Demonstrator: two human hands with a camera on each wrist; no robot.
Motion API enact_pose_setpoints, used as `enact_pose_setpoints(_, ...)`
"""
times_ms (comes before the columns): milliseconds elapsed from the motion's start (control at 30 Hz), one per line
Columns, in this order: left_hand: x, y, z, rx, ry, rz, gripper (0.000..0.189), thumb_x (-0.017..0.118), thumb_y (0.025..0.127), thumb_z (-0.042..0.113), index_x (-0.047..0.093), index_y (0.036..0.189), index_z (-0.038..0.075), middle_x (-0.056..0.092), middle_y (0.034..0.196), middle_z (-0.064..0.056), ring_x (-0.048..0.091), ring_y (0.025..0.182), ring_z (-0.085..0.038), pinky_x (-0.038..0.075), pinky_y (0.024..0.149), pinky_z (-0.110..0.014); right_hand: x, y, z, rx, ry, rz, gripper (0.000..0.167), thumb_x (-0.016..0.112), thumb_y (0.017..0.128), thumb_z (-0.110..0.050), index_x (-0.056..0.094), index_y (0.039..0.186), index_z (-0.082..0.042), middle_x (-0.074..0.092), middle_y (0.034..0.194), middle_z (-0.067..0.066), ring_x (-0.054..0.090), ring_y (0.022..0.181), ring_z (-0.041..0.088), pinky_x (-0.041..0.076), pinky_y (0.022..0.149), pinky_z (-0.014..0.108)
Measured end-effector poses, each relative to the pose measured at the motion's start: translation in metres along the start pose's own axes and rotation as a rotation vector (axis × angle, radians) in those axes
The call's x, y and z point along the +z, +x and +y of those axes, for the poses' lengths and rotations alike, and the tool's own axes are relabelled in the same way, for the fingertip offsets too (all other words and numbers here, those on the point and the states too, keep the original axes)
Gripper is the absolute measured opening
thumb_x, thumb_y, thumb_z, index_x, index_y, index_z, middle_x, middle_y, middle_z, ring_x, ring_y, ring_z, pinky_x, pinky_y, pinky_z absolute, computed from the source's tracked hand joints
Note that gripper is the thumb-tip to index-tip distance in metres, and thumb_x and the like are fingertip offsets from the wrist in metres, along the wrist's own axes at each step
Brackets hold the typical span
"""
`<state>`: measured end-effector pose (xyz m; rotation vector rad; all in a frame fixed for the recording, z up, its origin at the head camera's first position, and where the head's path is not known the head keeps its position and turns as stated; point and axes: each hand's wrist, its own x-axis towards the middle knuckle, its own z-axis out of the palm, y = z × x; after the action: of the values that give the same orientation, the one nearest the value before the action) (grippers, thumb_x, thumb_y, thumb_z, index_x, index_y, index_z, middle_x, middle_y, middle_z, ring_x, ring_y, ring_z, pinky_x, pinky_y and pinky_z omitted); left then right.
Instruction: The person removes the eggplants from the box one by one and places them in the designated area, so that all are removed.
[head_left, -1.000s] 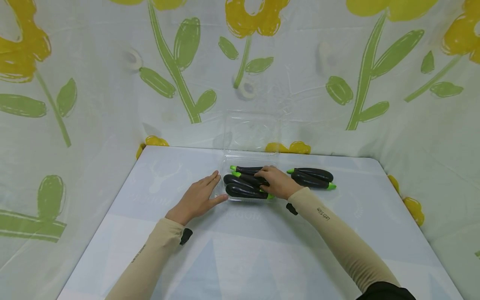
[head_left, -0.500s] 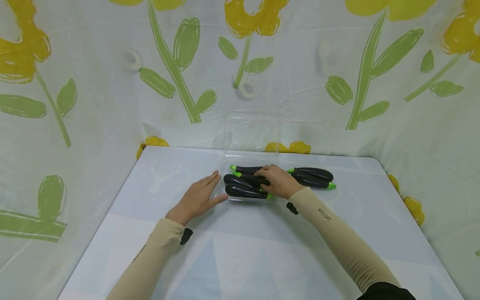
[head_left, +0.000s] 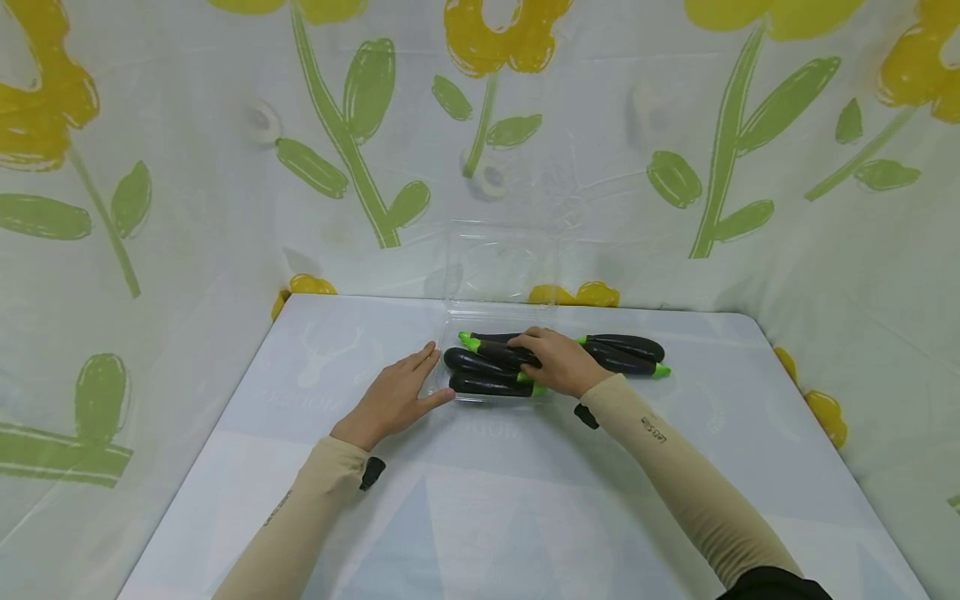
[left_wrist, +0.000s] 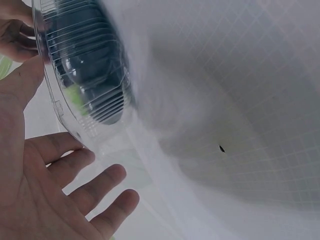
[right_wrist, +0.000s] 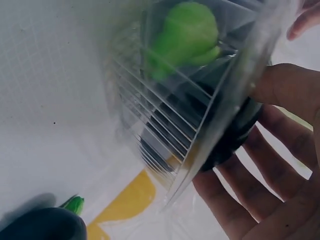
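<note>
A clear plastic clamshell container stands open on the table with several dark eggplants lying in it. My right hand reaches over its right side and grips one eggplant near the middle of the row, fingers behind and thumb in front. That eggplant's bright green stem end points left. In the right wrist view the fingers curl round a dark eggplant at the container's rim. My left hand rests at the container's left side, fingers straight; in the left wrist view its fingertips touch the rim.
Two more eggplants lie side by side on the table to the right of the container. The transparent lid stands upright at the back, near the flowered curtain. The white table ends just behind it.
The gripped eggplant's green stem end has shifted slightly back, closer to the rear eggplant. Both hands stay almost where they were; the head view has moved a little.
</note>
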<state>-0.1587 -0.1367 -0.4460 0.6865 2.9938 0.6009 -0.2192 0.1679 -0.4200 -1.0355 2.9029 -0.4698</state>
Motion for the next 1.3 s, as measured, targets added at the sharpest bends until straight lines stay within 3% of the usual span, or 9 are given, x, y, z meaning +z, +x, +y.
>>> enact_pose_setpoints(400,0.000,0.000,0.001,-0.007,-0.016,0.001,0.086,0.057,0.099,0.058,0.033,0.157,0.000,0.028,0.164,-0.015,0.037,0.145,-0.037,0.032,0.117,-0.053,-0.010,-0.006,-0.005,-0.076,0.038,0.061,0.048,0.076,0.092,-0.010,0.062,0.138,-0.006,0.060,0.133,0.011,0.063,0.116,0.026,0.056,0.094,0.036)
enact_pose_setpoints(833,0.001,0.000,0.000,-0.007,-0.015,0.006,0.085,0.057,0.099,0.058,0.034,0.156,-0.001,0.029,0.163,-0.015,0.038,0.144,-0.038,0.033,0.117,-0.054,-0.017,-0.017,-0.001,-0.050,0.015,0.122,0.048,0.073,0.095,-0.014,0.060,0.140,-0.011,0.057,0.143,0.011,0.054,0.132,0.029,0.051,0.103,0.044)
enact_pose_setpoints(1300,0.001,0.001,0.000,-0.006,-0.025,0.001,0.085,0.057,0.098,0.058,0.034,0.156,0.000,0.029,0.164,-0.015,0.037,0.145,-0.037,0.032,0.117,-0.053,-0.024,-0.029,0.010,-0.039,0.010,0.275,0.043,0.075,0.090,-0.016,0.067,0.133,-0.012,0.067,0.128,0.008,0.061,0.120,0.026,0.053,0.099,0.043)
